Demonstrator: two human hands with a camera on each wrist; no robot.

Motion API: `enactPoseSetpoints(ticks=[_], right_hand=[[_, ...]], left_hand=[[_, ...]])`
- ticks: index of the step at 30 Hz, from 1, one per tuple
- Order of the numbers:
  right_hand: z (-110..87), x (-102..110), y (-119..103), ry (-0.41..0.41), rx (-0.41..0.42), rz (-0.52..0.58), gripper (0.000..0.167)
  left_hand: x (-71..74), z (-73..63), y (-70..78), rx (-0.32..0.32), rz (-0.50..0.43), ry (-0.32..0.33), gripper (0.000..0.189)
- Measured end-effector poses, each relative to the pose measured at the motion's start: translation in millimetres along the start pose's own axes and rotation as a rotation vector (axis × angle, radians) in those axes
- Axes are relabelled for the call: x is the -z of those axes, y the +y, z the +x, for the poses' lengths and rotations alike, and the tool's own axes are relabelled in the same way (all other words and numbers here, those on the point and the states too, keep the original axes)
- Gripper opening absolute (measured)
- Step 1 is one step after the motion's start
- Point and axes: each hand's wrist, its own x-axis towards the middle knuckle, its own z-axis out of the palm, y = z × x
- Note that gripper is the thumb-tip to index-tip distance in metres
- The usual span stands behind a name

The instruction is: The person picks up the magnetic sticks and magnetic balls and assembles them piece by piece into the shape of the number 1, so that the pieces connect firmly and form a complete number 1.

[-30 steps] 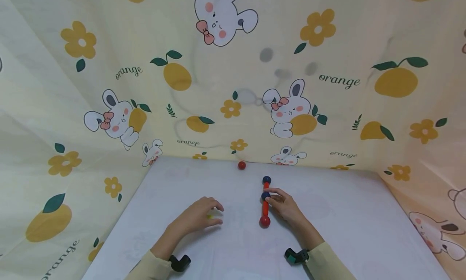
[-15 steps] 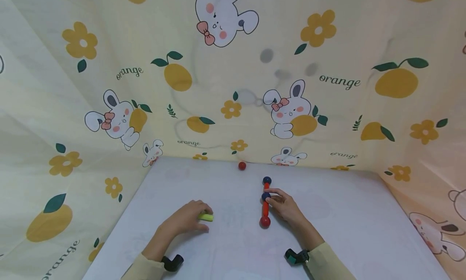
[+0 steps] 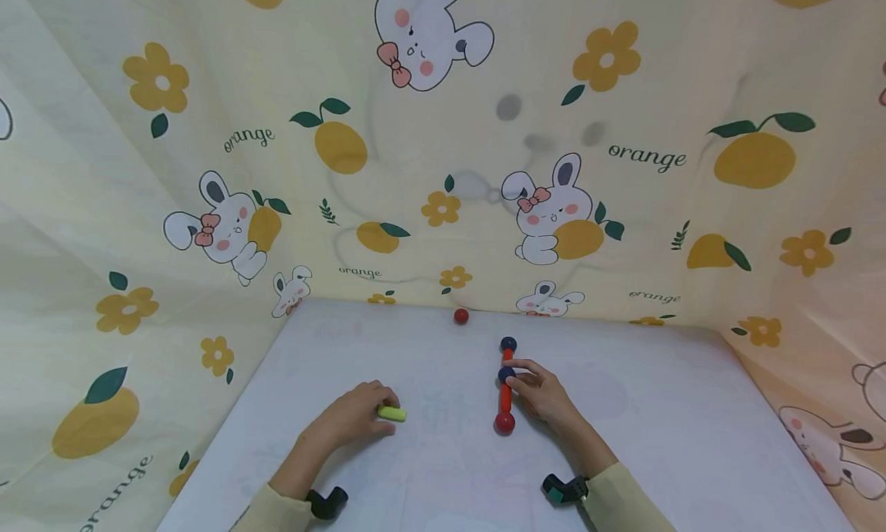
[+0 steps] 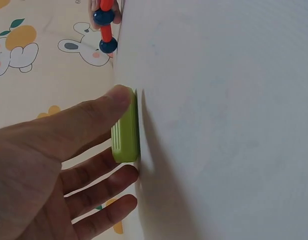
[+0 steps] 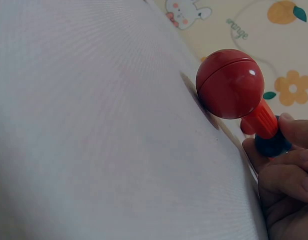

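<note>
A short lime-green rod (image 3: 392, 413) lies on the white table. My left hand (image 3: 351, 415) is around it, fingers loosely bent at its far side. The thumb stands apart from the rod in the head view and overlaps its upper end in the left wrist view. At the right, my right hand (image 3: 544, 396) pinches the middle dark blue ball (image 3: 507, 375) between thumb and fingers. That ball joins two red rods (image 3: 505, 398) in a straight row. A red ball (image 5: 230, 84) caps the near end and another blue ball (image 3: 508, 345) the far end.
A loose red ball (image 3: 461, 316) sits at the back edge of the white table (image 3: 443, 478). Behind and beside the table hangs a cream cloth (image 3: 429, 132) printed with rabbits and oranges. A black wrist camera (image 3: 328, 503) is strapped to each wrist.
My left hand has moved left and back over the green rod, whose end now shows past the fingers. My right hand and the ball-and-rod row have stayed put.
</note>
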Motion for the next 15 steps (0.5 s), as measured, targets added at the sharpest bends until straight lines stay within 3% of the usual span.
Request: enactPoseSetpoints(ticks=[15], right_hand=[[0.0, 0.3, 0.2, 0.001, 0.007, -0.023, 0.042]], left_hand=[[-4.4, 6.3, 8.5, -0.048, 0.014, 0.013, 0.015]])
